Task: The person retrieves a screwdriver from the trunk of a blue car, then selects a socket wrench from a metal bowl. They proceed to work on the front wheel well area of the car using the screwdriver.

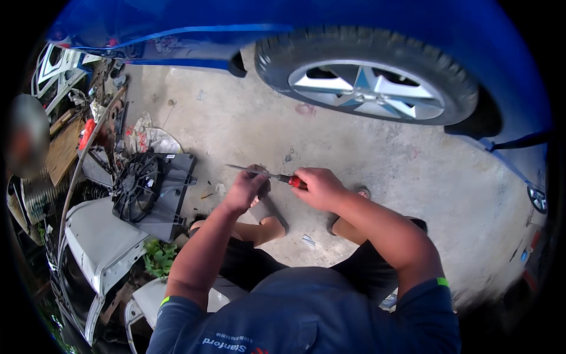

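The right hand (320, 189) clamps the red handle (297, 182) of a thin tool (283, 178), whose metal shaft (237, 167) the left hand (245, 188) pinches.

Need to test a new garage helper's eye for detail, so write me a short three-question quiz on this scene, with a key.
1. Which hand grips the red-handled tool by its handle?
2. True or false: the black fan lies to the left of the left hand.
3. What colour is the car?
a) white
b) blue
c) green

Key:
1. The right hand
2. True
3. b
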The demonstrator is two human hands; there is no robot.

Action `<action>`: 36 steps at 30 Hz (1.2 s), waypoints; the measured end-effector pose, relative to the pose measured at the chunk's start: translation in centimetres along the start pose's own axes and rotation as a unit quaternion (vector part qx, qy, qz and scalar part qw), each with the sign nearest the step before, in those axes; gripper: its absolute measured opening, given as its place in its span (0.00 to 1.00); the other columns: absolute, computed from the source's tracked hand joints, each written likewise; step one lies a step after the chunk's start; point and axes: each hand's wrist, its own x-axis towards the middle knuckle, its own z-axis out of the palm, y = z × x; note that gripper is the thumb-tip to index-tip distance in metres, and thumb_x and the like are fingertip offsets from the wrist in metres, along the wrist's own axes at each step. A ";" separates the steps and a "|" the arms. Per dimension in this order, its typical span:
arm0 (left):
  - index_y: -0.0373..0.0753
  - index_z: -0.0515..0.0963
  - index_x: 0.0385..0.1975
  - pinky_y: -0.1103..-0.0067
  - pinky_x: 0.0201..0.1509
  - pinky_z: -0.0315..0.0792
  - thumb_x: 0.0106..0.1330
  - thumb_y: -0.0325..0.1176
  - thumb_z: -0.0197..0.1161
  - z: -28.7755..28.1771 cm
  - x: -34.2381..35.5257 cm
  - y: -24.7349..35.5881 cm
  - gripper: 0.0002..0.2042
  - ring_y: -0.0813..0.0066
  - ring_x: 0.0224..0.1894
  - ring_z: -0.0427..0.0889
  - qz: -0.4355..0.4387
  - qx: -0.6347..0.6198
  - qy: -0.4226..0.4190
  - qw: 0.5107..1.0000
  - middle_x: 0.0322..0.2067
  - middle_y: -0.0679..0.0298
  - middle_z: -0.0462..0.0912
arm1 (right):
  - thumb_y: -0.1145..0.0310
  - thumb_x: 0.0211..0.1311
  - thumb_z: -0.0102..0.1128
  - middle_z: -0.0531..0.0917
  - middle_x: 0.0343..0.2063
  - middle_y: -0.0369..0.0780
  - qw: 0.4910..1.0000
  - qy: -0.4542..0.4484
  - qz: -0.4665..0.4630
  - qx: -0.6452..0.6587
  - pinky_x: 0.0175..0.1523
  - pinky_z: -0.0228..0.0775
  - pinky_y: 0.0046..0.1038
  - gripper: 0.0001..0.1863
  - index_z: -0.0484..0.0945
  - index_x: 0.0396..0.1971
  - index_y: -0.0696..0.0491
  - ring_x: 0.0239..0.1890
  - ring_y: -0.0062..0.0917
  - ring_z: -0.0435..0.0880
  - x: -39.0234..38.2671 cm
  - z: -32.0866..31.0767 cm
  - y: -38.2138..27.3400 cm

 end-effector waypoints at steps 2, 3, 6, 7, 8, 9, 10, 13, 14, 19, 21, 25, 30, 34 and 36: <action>0.36 0.73 0.35 0.81 0.23 0.68 0.72 0.36 0.56 -1.4 3.2 -2.2 0.09 0.79 0.20 0.73 0.017 -0.017 -0.002 1.000 0.22 0.65 0.76 | 0.65 0.54 0.65 0.79 0.24 0.41 0.999 -0.018 -0.035 0.008 0.33 0.71 0.37 0.10 0.75 0.30 0.53 0.28 0.40 0.80 1.6 2.6 2.2; 0.35 0.74 0.36 0.81 0.21 0.67 0.72 0.36 0.55 -2.3 5.0 -3.8 0.09 0.80 0.21 0.73 0.057 0.018 -0.003 0.998 0.22 0.65 0.75 | 0.65 0.54 0.65 0.79 0.24 0.41 0.997 -0.025 -0.072 0.020 0.33 0.71 0.37 0.09 0.75 0.30 0.53 0.28 0.39 0.80 2.5 4.0 3.1; 0.35 0.74 0.38 0.80 0.23 0.69 0.71 0.35 0.54 -2.9 8.3 -6.0 0.10 0.78 0.22 0.74 -0.013 0.133 0.042 0.990 0.24 0.64 0.77 | 0.65 0.52 0.66 0.79 0.22 0.38 0.979 -0.040 -0.187 0.067 0.32 0.72 0.36 0.09 0.75 0.28 0.51 0.26 0.37 0.80 4.9 6.7 5.6; 0.35 0.73 0.46 0.79 0.45 0.72 0.65 0.30 0.60 -2.7 8.6 -5.3 0.13 0.74 0.41 0.78 -0.040 0.206 0.018 0.978 0.36 0.63 0.79 | 0.65 0.52 0.66 0.78 0.21 0.38 0.972 -0.017 -0.227 0.063 0.32 0.72 0.36 0.09 0.75 0.28 0.51 0.26 0.37 0.80 6.2 7.0 6.2; 0.35 0.73 0.47 0.79 0.44 0.72 0.65 0.30 0.60 -1.6 8.9 -4.4 0.12 0.75 0.41 0.78 -0.046 0.275 -0.005 0.960 0.36 0.63 0.79 | 0.64 0.51 0.66 0.78 0.21 0.38 0.960 0.006 -0.272 0.061 0.32 0.72 0.36 0.09 0.75 0.28 0.50 0.26 0.37 0.80 7.5 6.9 6.4; 0.35 0.72 0.47 0.79 0.43 0.72 0.64 0.29 0.59 -0.8 9.1 -4.0 0.13 0.75 0.40 0.77 -0.041 0.326 -0.023 0.944 0.36 0.63 0.79 | 0.64 0.51 0.66 0.77 0.21 0.38 0.953 0.020 -0.297 0.065 0.32 0.72 0.36 0.10 0.75 0.28 0.50 0.25 0.36 0.80 8.6 7.1 6.1; 0.35 0.72 0.47 0.80 0.43 0.72 0.64 0.29 0.58 -0.3 9.4 -3.9 0.13 0.75 0.39 0.77 -0.029 0.358 -0.026 0.933 0.35 0.64 0.79 | 0.64 0.50 0.66 0.77 0.21 0.38 0.944 0.034 -0.321 0.069 0.32 0.72 0.36 0.10 0.75 0.28 0.50 0.25 0.36 0.79 10.1 7.1 5.8; 0.36 0.72 0.48 0.80 0.40 0.71 0.64 0.27 0.56 -1.3 9.4 -4.9 0.13 0.76 0.38 0.77 0.018 0.366 0.035 0.930 0.35 0.64 0.78 | 0.63 0.49 0.67 0.76 0.22 0.38 0.901 0.090 -0.414 0.095 0.33 0.73 0.35 0.10 0.75 0.27 0.50 0.26 0.36 0.79 13.7 8.1 3.2; 0.36 0.71 0.49 0.80 0.39 0.71 0.64 0.26 0.55 -1.8 9.5 -5.2 0.13 0.77 0.37 0.76 0.039 0.355 0.060 0.932 0.35 0.64 0.78 | 0.63 0.49 0.67 0.76 0.23 0.38 0.886 0.110 -0.441 0.097 0.33 0.73 0.35 0.11 0.75 0.27 0.50 0.27 0.35 0.79 14.5 8.4 2.7; 0.36 0.70 0.50 0.81 0.34 0.70 0.64 0.23 0.52 -2.1 9.4 -6.2 0.14 0.78 0.34 0.75 0.214 0.325 0.219 0.895 0.33 0.65 0.76 | 0.66 0.50 0.65 0.78 0.24 0.38 0.922 0.197 -0.325 0.077 0.36 0.73 0.36 0.07 0.76 0.28 0.50 0.29 0.33 0.80 15.3 9.1 5.3; 0.36 0.69 0.51 0.83 0.28 0.66 0.66 0.24 0.49 -4.1 9.8 -5.1 0.14 0.81 0.28 0.71 0.217 0.096 0.141 0.961 0.29 0.68 0.73 | 0.66 0.52 0.63 0.81 0.25 0.38 0.955 0.187 -0.223 0.063 0.38 0.74 0.37 0.06 0.77 0.28 0.50 0.32 0.35 0.82 16.6 9.1 7.2; 0.35 0.68 0.53 0.86 0.23 0.55 0.72 0.27 0.46 -2.5 9.5 -1.9 0.12 0.85 0.20 0.59 0.286 -0.091 0.172 0.938 0.21 0.73 0.63 | 0.65 0.56 0.62 0.82 0.28 0.38 0.967 0.147 -0.207 0.008 0.40 0.75 0.37 0.06 0.77 0.28 0.50 0.35 0.36 0.83 17.1 7.4 10.6; 0.36 0.71 0.48 0.85 0.22 0.53 0.75 0.35 0.47 -2.8 8.9 -1.9 0.11 0.85 0.20 0.57 0.326 -0.126 0.169 0.922 0.21 0.73 0.63 | 0.59 0.58 0.62 0.82 0.36 0.41 0.977 0.016 -0.210 0.029 0.50 0.74 0.38 0.13 0.79 0.37 0.52 0.43 0.37 0.82 17.1 6.4 10.7; 0.37 0.74 0.42 0.84 0.20 0.51 0.76 0.38 0.46 -5.4 7.7 -2.4 0.12 0.83 0.17 0.56 0.341 -0.165 0.213 0.901 0.19 0.71 0.63 | 0.53 0.57 0.66 0.78 0.50 0.48 0.947 0.169 -0.236 0.135 0.59 0.70 0.37 0.28 0.75 0.50 0.59 0.53 0.40 0.77 20.2 6.3 8.3; 0.38 0.74 0.41 0.83 0.19 0.51 0.76 0.38 0.46 -5.8 6.6 -2.5 0.12 0.82 0.17 0.56 0.315 -0.163 0.251 0.900 0.19 0.70 0.63 | 0.55 0.55 0.67 0.76 0.51 0.51 0.907 0.293 -0.243 0.181 0.61 0.68 0.37 0.32 0.70 0.55 0.60 0.54 0.43 0.76 22.2 4.9 6.3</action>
